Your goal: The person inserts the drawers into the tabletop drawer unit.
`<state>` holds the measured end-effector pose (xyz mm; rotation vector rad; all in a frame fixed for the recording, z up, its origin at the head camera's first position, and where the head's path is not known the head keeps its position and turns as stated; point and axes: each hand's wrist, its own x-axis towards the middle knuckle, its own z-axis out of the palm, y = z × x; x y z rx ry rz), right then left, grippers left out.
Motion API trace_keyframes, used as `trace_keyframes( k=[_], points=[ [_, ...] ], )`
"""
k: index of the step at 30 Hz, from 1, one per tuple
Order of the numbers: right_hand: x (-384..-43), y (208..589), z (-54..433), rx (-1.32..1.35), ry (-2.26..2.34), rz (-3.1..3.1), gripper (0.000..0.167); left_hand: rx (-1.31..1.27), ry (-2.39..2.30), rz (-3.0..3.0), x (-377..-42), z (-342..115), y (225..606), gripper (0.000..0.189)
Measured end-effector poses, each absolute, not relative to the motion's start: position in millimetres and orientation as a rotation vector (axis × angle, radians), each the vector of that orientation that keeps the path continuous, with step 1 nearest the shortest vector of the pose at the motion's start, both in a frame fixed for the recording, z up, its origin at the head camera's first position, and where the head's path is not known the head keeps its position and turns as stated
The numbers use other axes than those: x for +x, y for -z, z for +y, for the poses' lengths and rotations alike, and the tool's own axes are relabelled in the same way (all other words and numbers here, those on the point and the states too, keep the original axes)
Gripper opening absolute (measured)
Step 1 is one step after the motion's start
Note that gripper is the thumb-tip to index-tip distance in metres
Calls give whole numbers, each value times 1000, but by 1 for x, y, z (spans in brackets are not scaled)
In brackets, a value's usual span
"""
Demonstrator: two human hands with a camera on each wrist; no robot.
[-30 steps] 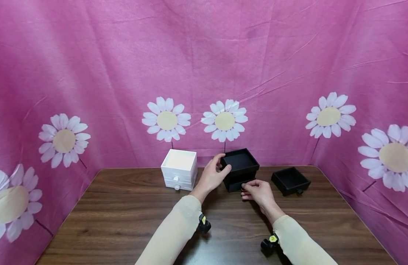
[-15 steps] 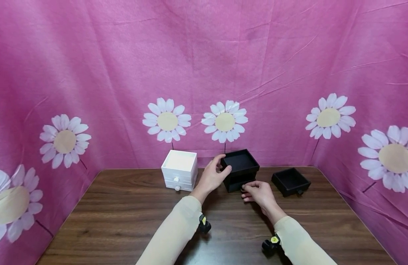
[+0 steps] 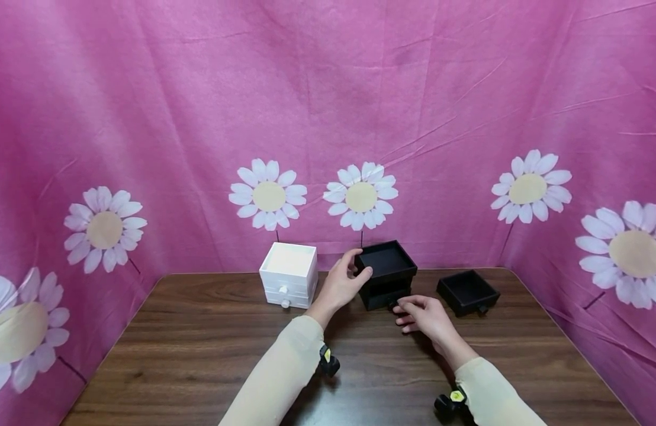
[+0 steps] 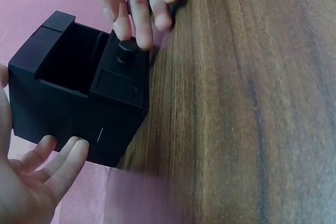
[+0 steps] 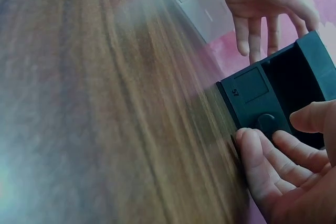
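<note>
A small black drawer box [image 3: 386,269] stands toward the back of the table, its top tray bare and its upper slot [image 4: 73,61] without a drawer. The lower drawer [image 5: 244,90] sits in the box, a round knob [image 4: 127,51] on its front. My left hand [image 3: 341,281] holds the box by its left side, fingertips on the side wall. My right hand [image 3: 426,316] is in front of the lower drawer, its loosely bent fingers right at the knob. To the right lies a separate black drawer [image 3: 468,290], open upward.
A white drawer box [image 3: 289,273] with two knobs stands left of the black one. The wooden table [image 3: 200,343] ends at a pink cloth [image 3: 317,89] printed with large daisies, which also rises at both sides.
The lower drawer has gone further into the black box. My right hand has moved back and slightly right, uncovering the knob. The left hand has stayed in place.
</note>
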<state>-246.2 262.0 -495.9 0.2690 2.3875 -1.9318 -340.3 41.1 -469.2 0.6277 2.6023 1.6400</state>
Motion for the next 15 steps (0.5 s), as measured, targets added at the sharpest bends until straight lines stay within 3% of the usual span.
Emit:
trace_keyframes(
  k=[15],
  points=[
    [-226, 488, 279, 231, 1940, 2391, 39, 637, -1645, 2586, -342, 42, 471, 57]
  ],
)
